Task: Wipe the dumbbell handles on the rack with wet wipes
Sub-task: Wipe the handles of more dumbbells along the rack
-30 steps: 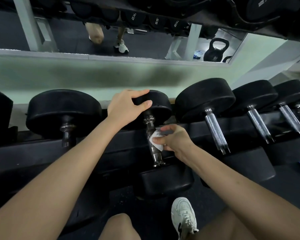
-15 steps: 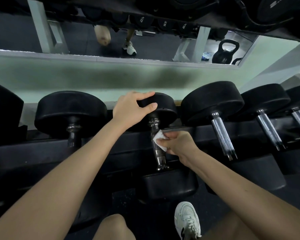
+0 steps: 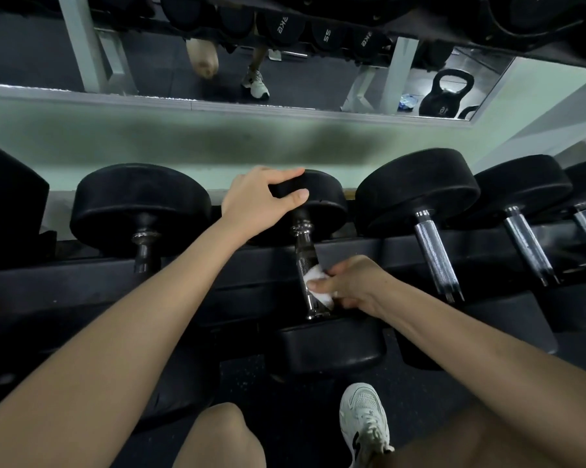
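Crouching before the rack point(image 3: 82, 282), the person shows a bare knee point(image 3: 217, 437) and a white shoe point(image 3: 364, 420) at the bottom of the view. Just beyond them sits the near head point(image 3: 328, 346) of the dumbbell being cleaned.

Above it the right hand point(image 3: 359, 285) curls round the lower part of the chrome handle point(image 3: 304, 255), thumb and fingers pinching a crumpled wet wipe point(image 3: 314, 275) against the metal. Farther up, the left hand point(image 3: 257, 201) is cupped over the far head point(image 3: 322, 201), fingers bent over its top edge and thumb on its face — a steadying grip, by the look of it.

The wipe is bunched small, so it likely touches only one side of the handle. The underside and the upper stretch near the collar could go unwiped unless the hand twists and slides. If the dumbbell rolls under the rubbing, the wipe could slip out, or fingers could be nipped against the rack.

To the right a knurled handle point(image 3: 433, 255) waits, well apart from both hands, and another dumbbell point(image 3: 139, 204) lies to the left. Behind everything a mirror point(image 3: 318, 79) shows a kettlebell point(image 3: 446, 96).
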Available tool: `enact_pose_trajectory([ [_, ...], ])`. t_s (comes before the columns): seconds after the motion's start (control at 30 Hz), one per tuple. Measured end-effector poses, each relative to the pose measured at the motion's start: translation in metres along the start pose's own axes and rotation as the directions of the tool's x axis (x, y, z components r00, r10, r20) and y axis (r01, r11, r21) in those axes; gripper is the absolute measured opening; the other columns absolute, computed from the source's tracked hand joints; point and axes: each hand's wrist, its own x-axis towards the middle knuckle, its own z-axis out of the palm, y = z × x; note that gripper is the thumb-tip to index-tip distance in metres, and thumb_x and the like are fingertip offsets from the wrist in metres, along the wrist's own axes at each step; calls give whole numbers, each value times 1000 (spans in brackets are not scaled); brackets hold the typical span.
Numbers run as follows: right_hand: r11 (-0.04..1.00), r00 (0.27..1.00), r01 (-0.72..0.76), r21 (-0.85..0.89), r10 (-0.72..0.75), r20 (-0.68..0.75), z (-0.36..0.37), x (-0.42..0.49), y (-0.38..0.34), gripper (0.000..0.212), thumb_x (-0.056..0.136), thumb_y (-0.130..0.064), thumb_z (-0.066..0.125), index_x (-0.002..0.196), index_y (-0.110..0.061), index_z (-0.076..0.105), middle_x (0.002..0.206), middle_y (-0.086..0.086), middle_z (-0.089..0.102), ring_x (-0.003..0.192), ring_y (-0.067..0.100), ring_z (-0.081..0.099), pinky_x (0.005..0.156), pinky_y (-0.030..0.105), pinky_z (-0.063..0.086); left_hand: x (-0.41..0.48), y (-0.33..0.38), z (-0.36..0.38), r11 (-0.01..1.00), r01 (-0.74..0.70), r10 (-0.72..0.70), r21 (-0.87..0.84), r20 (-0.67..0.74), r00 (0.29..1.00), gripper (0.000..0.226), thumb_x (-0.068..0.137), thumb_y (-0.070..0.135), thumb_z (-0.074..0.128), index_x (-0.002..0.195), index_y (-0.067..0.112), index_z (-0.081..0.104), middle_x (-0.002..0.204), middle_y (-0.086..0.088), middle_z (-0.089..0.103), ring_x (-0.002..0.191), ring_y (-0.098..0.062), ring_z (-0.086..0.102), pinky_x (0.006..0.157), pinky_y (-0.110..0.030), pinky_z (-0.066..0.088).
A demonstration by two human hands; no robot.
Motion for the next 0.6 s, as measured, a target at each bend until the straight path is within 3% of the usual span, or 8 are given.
enact_pose_trajectory([
  [0.13,974,998,1,-229,15,69,-7,-2,2,48,70,-23,83,111,-5,63,97,5,68,95,19,63,72,26,49,-1,1,0,1000,-16,16,8,-4,1000,39,81,51,63,119,52,56,127,10,55,126,-14,44,100,-36,40],
  [0.2,964,995,22,-264,5,100,-9,-2,3,40,68,-20,84,102,-4,68,92,5,67,94,19,63,70,24,47,0,0,0,1000,-23,23,11,-9,1000,39,81,52,63,119,52,55,127,11,54,126,-13,44,96,-32,39],
  [0.27,978,995,33,-206,-12,103,-9,2,2,31,68,-17,83,93,-3,69,83,6,66,81,16,61,69,23,47,0,-1,0,1000,-23,23,15,-11,1000,38,81,52,63,118,53,55,128,12,54,125,-12,44,92,-29,37],
  [0.37,997,992,32,76,-41,119,-7,10,-4,19,72,-6,79,78,-6,61,74,5,63,71,14,61,72,25,52,1,-3,1,999,-31,32,25,-21,999,38,81,53,62,118,55,54,127,12,53,124,-12,44,91,-28,36],
  [0.43,983,990,38,182,-62,130,-6,15,-4,26,70,-5,80,90,-1,62,76,7,65,71,16,62,65,24,51,1,-4,1,999,-44,44,18,-22,999,38,82,53,62,118,54,54,126,12,54,123,-11,45,93,-29,37],
  [0.5,976,988,71,208,-97,122,-5,17,3,48,67,-9,82,107,5,60,79,10,66,73,20,59,61,25,46,1,-4,1,998,-56,57,17,-14,998,38,82,53,62,119,54,54,125,11,54,122,-11,46,97,-33,39],
  [0.6,967,977,56,250,-104,184,-7,20,9,47,72,-11,79,113,2,58,91,11,69,78,18,66,75,29,53,2,-6,0,996,-76,76,42,-3,997,40,81,56,60,120,56,52,124,11,54,121,-12,47,101,-40,40],
])
